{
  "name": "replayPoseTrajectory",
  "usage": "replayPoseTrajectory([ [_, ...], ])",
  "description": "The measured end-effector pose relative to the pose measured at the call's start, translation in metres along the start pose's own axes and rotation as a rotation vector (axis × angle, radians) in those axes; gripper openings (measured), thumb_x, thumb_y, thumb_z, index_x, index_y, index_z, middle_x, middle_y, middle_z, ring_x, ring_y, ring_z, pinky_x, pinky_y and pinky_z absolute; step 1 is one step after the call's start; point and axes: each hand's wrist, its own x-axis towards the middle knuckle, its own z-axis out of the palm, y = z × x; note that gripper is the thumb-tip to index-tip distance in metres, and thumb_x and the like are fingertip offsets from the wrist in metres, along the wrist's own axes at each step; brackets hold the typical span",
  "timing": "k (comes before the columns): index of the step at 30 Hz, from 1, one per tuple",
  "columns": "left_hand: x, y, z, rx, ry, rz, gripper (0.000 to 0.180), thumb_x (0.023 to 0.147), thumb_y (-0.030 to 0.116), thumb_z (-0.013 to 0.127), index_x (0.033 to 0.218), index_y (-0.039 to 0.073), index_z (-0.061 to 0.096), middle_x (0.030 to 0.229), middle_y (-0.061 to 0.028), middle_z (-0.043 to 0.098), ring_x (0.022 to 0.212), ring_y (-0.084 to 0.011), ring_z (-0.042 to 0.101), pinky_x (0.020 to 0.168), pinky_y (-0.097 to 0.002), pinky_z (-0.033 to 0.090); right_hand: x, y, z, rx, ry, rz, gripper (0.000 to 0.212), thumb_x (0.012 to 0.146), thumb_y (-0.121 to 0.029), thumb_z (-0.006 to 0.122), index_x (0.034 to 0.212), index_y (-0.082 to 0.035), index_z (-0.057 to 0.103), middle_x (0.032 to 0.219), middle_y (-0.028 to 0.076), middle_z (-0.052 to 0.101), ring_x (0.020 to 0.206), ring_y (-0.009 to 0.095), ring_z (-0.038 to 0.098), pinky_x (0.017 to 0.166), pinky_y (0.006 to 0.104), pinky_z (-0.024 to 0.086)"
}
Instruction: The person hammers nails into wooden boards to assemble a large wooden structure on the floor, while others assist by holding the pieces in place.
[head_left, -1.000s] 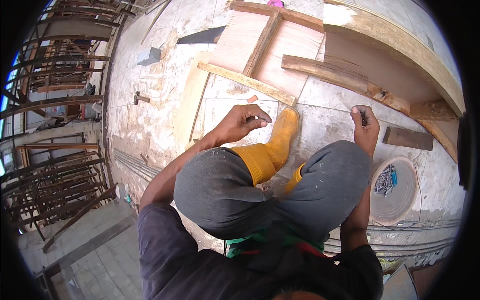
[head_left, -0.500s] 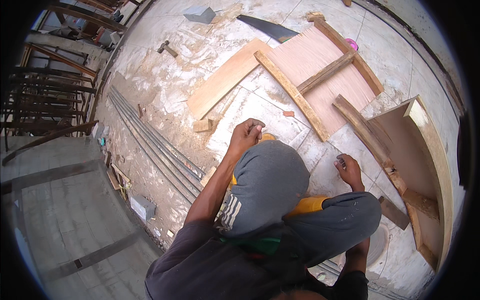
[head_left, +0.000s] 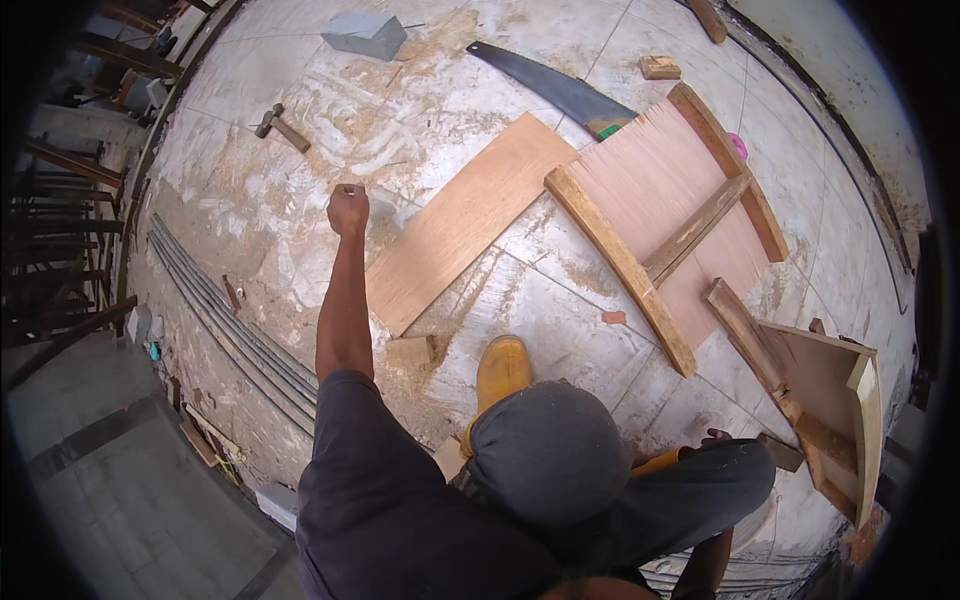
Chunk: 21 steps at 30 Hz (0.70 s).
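Note:
My left arm reaches forward over the dusty floor. At its end my left hand [head_left: 348, 210] is closed, and what it may hold is too small to make out. A hammer [head_left: 291, 134] with a wooden handle lies beyond it to the left, not touched. Just right of that forearm is a flat plywood strip [head_left: 470, 215], with a small wood block [head_left: 409, 351] near its close end. My right hand [head_left: 716, 437] shows only a little past my right knee, beside the near wooden frame [head_left: 826, 440]; its fingers are mostly hidden.
A plywood panel with timber battens [head_left: 610, 270] lies right of the strip. Beyond it rest a handsaw [head_left: 550, 85] and a wood offcut [head_left: 660, 68]. A grey block [head_left: 365, 36] sits far off. Several thin pipes [head_left: 225, 320] run along the left, near a lower floor.
My left hand has moved from beside my knee, forward and left toward the hammer. My right hand has drawn back behind my right knee. The view has shifted.

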Motion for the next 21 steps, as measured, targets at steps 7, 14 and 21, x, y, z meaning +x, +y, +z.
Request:
replayPoseTrajectory([
  [7, 0.205, -0.051, 0.075, 0.217, 0.15, -0.044, 0.058, 0.082, 0.052, 0.069, 0.114, 0.004, 0.067, 0.115, -0.023, 0.066, 0.109, -0.0419, 0.064, 0.092, -0.0525, 0.05, -0.079, -0.026, 0.021, -0.106, 0.275, 0.245, 0.044, 0.099, -0.041, 0.063, 0.114, 0.0, 0.069, 0.096, 0.01, 0.07, 0.084, 0.017, 0.065, 0.078, 0.032, 0.053],
  [14, 0.326, -0.111, 0.093, 0.447, -0.052, -0.141, 0.083, 0.082, 0.074, 0.058, 0.114, -0.002, 0.07, 0.117, -0.0242, 0.068, 0.11, -0.041, 0.066, 0.093, -0.0526, 0.051, -0.12, -0.066, 0.035, -0.248, 0.291, 0.357, 0.045, 0.099, -0.042, 0.062, 0.114, 0.0, 0.069, 0.095, 0.01, 0.07, 0.084, 0.017, 0.065, 0.078, 0.0322, 0.053],
  [21, 0.418, -0.153, 0.042, 0.282, -0.247, 0.029, 0.07, 0.081, 0.06, 0.066, 0.109, -0.004, 0.073, 0.095, -0.0191, 0.073, 0.086, -0.0324, 0.068, 0.079, -0.0436, 0.05, -0.105, -0.035, 0.061, -0.203, 0.245, 0.293, 0.047, 0.099, -0.044, 0.062, 0.114, 0.0, 0.069, 0.095, 0.01, 0.07, 0.084, 0.017, 0.065, 0.078, 0.0324, 0.053],
])
